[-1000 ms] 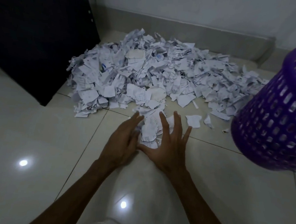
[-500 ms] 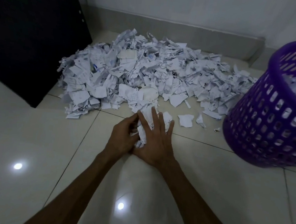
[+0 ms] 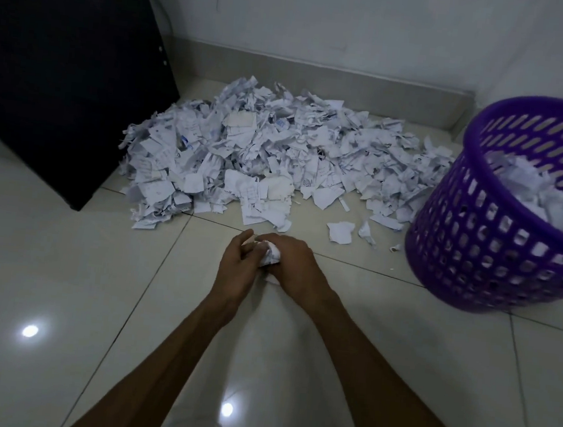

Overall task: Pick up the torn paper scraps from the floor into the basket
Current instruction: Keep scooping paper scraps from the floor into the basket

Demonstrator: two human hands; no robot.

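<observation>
A big heap of torn white paper scraps (image 3: 272, 150) lies on the tiled floor against the back wall. My left hand (image 3: 237, 264) and my right hand (image 3: 297, 266) are pressed together just in front of the heap, fingers curled round a crumpled bunch of scraps (image 3: 269, 254) that shows between them. The purple perforated basket (image 3: 496, 254) stands at the right, tilted toward me, with scraps inside it. Two loose scraps (image 3: 340, 232) lie between my hands and the basket.
A black cabinet panel (image 3: 64, 65) stands at the left beside the heap. A grey skirting and white wall (image 3: 325, 28) close the back. Glossy floor tiles (image 3: 60, 278) spread around my forearms, with light reflections.
My hands, spread flat round a small cluster of scraps a second ago, have closed together and squeezed it into a bunch, drawing it back from the heap's edge.
</observation>
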